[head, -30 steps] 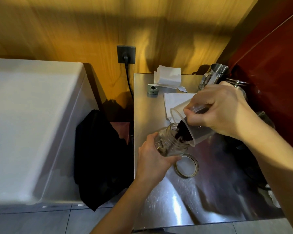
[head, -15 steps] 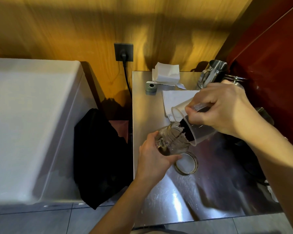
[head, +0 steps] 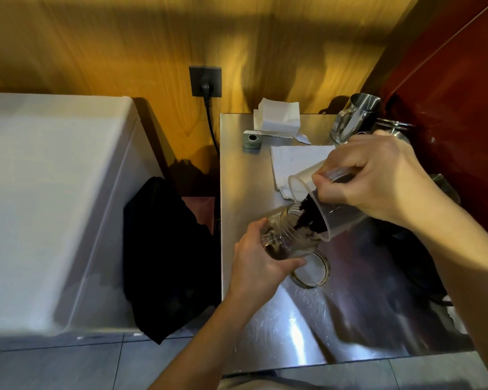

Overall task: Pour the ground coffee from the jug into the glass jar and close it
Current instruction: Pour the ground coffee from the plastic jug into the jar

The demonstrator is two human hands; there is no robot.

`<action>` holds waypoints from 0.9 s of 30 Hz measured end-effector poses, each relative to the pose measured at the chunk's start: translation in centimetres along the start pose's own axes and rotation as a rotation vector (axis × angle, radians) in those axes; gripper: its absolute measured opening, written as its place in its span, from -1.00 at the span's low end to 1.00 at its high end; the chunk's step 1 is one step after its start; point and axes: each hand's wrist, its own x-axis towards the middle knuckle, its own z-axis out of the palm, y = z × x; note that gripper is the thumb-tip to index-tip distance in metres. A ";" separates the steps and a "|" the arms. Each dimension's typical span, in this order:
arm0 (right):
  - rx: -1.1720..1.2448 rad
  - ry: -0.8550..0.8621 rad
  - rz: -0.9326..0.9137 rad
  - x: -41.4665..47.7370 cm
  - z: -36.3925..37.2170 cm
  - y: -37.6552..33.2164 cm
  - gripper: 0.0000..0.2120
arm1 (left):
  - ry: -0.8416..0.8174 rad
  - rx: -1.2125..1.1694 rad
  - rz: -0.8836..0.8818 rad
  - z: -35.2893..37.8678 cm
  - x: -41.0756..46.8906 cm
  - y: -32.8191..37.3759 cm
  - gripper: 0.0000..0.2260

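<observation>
My left hand (head: pixel 261 264) grips a clear glass jar (head: pixel 289 237), tilted with its mouth up and to the right, above the steel table (head: pixel 307 327). My right hand (head: pixel 378 175) holds a clear plastic jug (head: pixel 321 209) tipped down to the left, its rim over the jar's mouth. Dark ground coffee (head: pixel 310 215) slides along the jug's lower wall into the jar, and some coffee lies in the jar's bottom. The jar's round lid (head: pixel 312 273) lies flat on the table just right of my left hand.
White paper napkins (head: pixel 293 161) and a folded stack (head: pixel 276 118) lie at the table's back. A small green device (head: pixel 252 139) sits near the back left. A steel pitcher (head: pixel 355 116) stands at the back right. A black bag (head: pixel 166 254) hangs beside a white appliance (head: pixel 54 206).
The jug has tipped a little further and more coffee has slid toward its rim. Both hands stay in the same spot over the table.
</observation>
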 end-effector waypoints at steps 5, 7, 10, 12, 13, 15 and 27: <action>0.008 0.020 -0.001 0.0 -0.3 0.2 -0.80 | 0.008 -0.018 -0.002 0.0 0.1 0.1 -0.26; 0.025 0.030 0.003 0.1 -0.4 0.4 -0.82 | 0.008 -0.030 -0.013 0.0 0.1 0.2 -0.24; 0.023 -0.009 -0.006 0.1 0.0 0.3 -0.80 | 0.005 -0.029 -0.016 0.2 0.2 0.2 -0.23; 0.020 -0.008 -0.006 0.1 0.1 0.4 -0.79 | -0.003 -0.029 -0.025 0.4 0.2 0.2 -0.24; 0.033 0.008 0.005 0.1 0.0 0.5 -0.79 | -0.007 -0.027 -0.027 0.4 0.2 0.2 -0.24; 0.056 0.025 0.019 0.1 -0.3 0.7 -0.80 | -0.007 -0.015 -0.024 0.5 0.1 0.2 -0.23; -0.005 -0.013 -0.042 0.2 -0.2 0.6 -0.80 | 0.002 -0.032 -0.027 0.8 0.2 0.6 -0.29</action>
